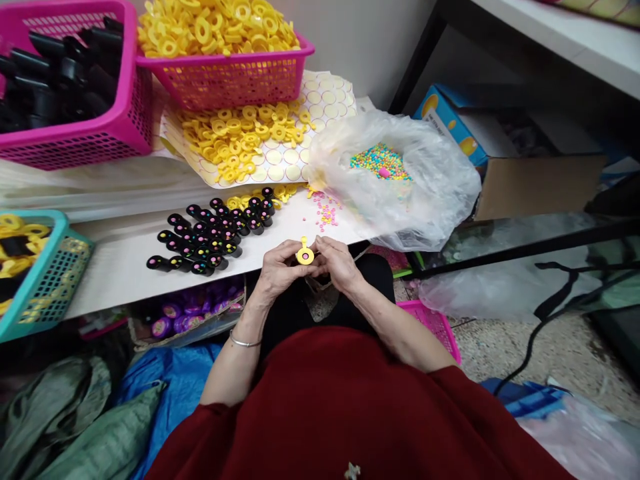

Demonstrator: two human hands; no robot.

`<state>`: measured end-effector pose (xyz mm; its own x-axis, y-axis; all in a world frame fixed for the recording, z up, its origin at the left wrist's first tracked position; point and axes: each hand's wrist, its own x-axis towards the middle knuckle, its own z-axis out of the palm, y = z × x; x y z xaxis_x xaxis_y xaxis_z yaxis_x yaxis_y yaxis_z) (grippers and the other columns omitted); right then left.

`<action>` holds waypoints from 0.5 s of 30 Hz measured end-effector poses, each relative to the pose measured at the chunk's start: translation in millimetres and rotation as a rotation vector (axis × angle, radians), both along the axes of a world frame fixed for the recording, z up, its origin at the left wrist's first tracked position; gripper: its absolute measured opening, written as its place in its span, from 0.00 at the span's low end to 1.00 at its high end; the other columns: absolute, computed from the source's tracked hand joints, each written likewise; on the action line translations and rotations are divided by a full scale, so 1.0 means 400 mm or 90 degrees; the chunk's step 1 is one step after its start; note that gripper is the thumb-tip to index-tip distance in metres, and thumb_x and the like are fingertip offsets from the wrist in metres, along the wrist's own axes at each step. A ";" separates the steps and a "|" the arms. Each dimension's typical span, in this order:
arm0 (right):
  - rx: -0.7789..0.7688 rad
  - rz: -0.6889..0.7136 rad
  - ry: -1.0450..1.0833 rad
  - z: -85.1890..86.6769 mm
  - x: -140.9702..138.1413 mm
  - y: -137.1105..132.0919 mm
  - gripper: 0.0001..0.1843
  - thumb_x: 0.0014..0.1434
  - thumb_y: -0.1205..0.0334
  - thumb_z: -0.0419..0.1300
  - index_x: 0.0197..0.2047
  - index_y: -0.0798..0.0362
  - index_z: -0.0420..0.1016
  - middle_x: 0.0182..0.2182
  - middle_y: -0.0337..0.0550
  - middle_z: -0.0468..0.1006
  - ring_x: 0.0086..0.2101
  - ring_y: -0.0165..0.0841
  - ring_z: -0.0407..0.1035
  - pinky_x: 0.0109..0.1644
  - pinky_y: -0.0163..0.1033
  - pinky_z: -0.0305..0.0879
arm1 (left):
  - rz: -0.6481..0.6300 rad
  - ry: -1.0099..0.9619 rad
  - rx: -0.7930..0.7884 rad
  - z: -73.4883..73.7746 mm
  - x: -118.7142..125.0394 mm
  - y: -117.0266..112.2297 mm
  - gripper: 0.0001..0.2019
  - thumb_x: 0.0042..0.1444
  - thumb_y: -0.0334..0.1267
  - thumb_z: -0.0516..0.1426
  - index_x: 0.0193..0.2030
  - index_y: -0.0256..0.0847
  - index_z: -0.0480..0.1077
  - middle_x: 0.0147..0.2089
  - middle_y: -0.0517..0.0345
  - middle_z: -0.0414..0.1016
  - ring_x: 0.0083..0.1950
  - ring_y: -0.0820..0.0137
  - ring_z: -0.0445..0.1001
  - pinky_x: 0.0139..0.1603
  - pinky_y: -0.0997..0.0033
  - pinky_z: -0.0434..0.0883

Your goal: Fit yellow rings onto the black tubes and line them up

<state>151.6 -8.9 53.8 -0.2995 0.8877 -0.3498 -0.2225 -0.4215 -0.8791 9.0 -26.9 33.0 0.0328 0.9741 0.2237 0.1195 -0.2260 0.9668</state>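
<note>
Cap (pixel 305 255) btw L hand (pixel 280 270), R hand (pixel 339 264)

Home piecework assembly corner: pink baskets (pixel 100 143) heaped with yellow plastic rings (pixel 215 27) and black tubes (pixel 55 73), finished pieces (pixel 210 233) laid on a low white shelf (pixel 120 260), bag of coloured beads (pixel 383 163), cluttered floor.

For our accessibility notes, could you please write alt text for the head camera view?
A left hand and right hand hold a yellow ring together above a lap in red cloth. Beyond, a white table carries black tubes, loose rings, a bag of beads and a pink basket.
</note>
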 end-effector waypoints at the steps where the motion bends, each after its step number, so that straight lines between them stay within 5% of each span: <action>1: -0.015 0.004 -0.015 0.000 0.011 0.004 0.20 0.53 0.45 0.60 0.27 0.55 0.68 0.21 0.36 0.70 0.18 0.24 0.64 0.19 0.30 0.63 | -0.027 0.012 0.016 0.003 0.000 -0.008 0.19 0.36 0.44 0.69 0.37 0.42 0.78 0.35 0.55 0.75 0.39 0.68 0.69 0.42 0.66 0.68; 7: -0.160 0.215 0.130 -0.007 0.064 0.025 0.24 0.47 0.43 0.65 0.30 0.57 0.70 0.22 0.38 0.73 0.24 0.27 0.69 0.26 0.35 0.71 | -0.092 0.060 0.077 -0.005 0.014 -0.036 0.17 0.37 0.43 0.69 0.37 0.43 0.78 0.35 0.54 0.76 0.46 0.64 0.68 0.51 0.58 0.66; 15: -0.081 0.323 0.090 -0.015 0.120 0.014 0.22 0.34 0.60 0.75 0.30 0.59 0.71 0.23 0.34 0.73 0.24 0.23 0.67 0.26 0.29 0.67 | -0.153 0.174 0.101 0.003 0.047 -0.051 0.08 0.43 0.39 0.66 0.33 0.43 0.77 0.30 0.57 0.75 0.47 0.64 0.65 0.50 0.59 0.65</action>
<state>199.5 -3.3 47.9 -0.7321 0.5720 -0.3699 -0.0759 -0.6081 -0.7902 27.8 -47.1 34.3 0.3342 0.8855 0.3228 0.2933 -0.4232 0.8573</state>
